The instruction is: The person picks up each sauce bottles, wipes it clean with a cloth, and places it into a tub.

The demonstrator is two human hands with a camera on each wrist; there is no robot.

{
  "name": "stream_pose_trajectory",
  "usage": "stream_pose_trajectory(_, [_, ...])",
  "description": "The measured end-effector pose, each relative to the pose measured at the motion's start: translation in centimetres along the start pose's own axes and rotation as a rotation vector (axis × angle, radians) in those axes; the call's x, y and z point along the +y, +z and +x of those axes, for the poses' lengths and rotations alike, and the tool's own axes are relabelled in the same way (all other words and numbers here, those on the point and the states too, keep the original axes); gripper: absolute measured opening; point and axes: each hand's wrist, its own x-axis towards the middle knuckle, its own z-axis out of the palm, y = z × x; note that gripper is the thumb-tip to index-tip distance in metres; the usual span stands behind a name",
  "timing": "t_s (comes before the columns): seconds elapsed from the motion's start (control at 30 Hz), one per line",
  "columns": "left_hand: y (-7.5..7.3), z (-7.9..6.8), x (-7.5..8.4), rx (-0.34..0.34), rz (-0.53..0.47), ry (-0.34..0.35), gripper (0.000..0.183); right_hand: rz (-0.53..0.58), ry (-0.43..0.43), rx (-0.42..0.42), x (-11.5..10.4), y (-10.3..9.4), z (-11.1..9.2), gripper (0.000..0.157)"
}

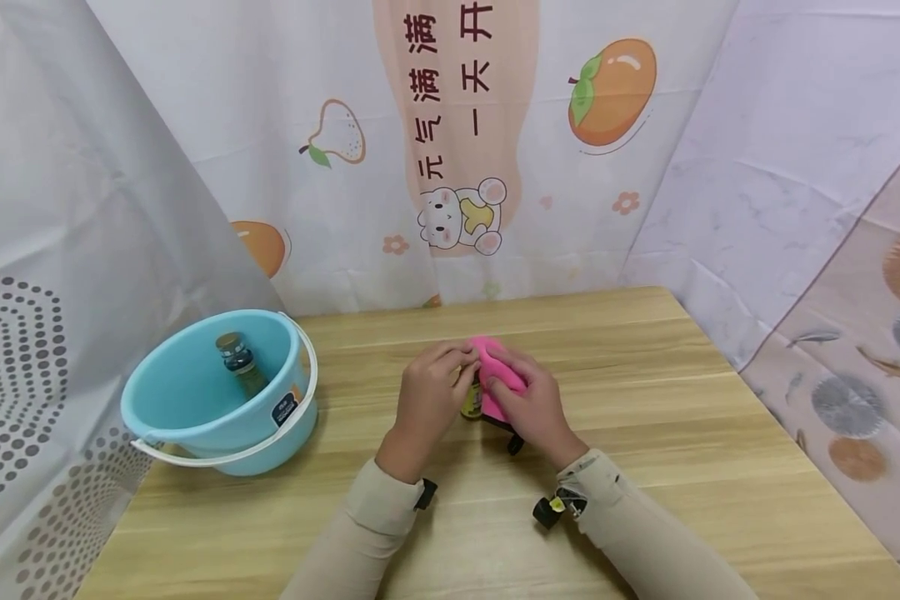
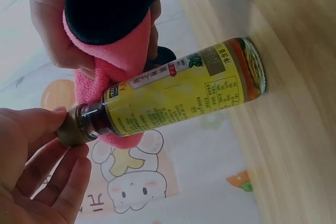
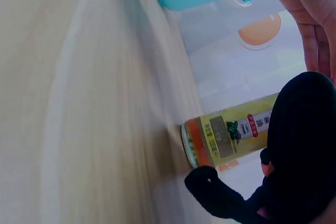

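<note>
To the right of a light-blue bucket (image 1: 180, 367) holding a second bottle (image 1: 240, 360), its base hidden, a left hand (image 1: 431, 396) pinches the cap (image 2: 71, 129) of a yellow-labelled bottle (image 2: 178, 90) over a wooden table (image 1: 682, 433); a right hand (image 1: 532, 400) grips a pink-and-black cloth (image 2: 118, 59) against it, masking its neck from the right-wrist view.

Head view: from above, farther off, facing forward and down across pale wood-grain table (image 1: 660, 400). Wrist views: close, low, turned sideways; both catch yellow-labelled glass bottle (image 2: 178, 87). Head, right wrist share light-blue plastic bucket (image 1: 172, 375).
</note>
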Motion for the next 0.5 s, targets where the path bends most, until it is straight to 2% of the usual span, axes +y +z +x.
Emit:
stream_pose_trajectory(0.13, [-0.03,-0.14,-0.09,0.004,0.0,-0.006,0.014,-0.02,-0.004,0.005,0.0,0.3,-0.21,0.04])
stream_pose_trajectory(0.5, [-0.01,-0.16,-0.25,0.008,-0.013,-0.028,0.011,-0.045,0.079,-0.007,0.63,0.59,-0.37,0.037])
